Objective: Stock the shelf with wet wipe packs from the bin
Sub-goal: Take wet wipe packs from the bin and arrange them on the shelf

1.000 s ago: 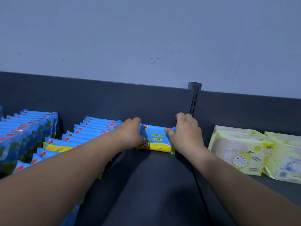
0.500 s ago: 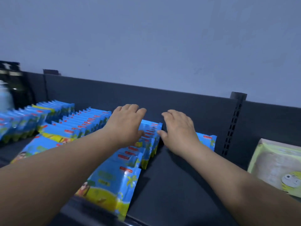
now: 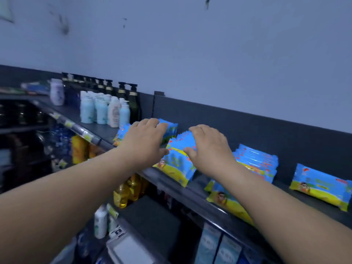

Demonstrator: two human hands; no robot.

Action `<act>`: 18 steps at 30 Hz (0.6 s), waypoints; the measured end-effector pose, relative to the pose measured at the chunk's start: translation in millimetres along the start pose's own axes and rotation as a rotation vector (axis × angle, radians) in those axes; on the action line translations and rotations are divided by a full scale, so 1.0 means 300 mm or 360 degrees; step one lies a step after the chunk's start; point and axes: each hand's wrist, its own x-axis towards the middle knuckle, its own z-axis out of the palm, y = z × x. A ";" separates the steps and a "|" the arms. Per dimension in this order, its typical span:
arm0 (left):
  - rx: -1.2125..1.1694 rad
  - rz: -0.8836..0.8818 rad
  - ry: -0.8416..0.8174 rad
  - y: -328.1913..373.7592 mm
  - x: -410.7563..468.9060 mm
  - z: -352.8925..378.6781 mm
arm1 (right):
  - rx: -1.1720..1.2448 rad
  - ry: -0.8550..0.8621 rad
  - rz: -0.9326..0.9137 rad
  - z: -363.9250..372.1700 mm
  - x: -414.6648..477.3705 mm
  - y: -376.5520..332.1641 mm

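Observation:
Blue-and-yellow wet wipe packs stand in rows on the dark top shelf [image 3: 192, 189]. My left hand [image 3: 143, 142] hovers with relaxed fingers over the left side of the middle row of packs [image 3: 177, 162]. My right hand [image 3: 207, 145] rests its straight fingers on the top of that same row. Another row of packs [image 3: 255, 161] runs to the right of my right wrist. A single pack [image 3: 322, 185] lies alone at the far right of the shelf. The bin is out of view.
White and pale blue lotion bottles [image 3: 103, 111] and dark pump bottles [image 3: 125, 96] stand further left on the same shelf. Yellow bottles [image 3: 125, 193] and other goods fill the lower shelves. A grey wall rises behind the shelf's dark back panel [image 3: 247, 126].
The view has swung left. Both hands let go of the single pack they had set down at the right and moved left onto the middle row of packs.

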 end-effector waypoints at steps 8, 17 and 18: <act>0.0121 -0.0241 -0.0177 -0.464 -0.372 -0.082 | 0.0121 -0.0075 -0.0253 0.112 0.042 -0.563; 0.0200 -0.0597 -0.0361 -0.839 -0.683 -0.108 | 0.0290 -0.0281 -0.0506 0.291 0.088 -1.008; 0.0198 -0.0633 -0.0376 -0.870 -0.706 -0.101 | 0.0293 -0.0309 -0.0532 0.314 0.096 -1.043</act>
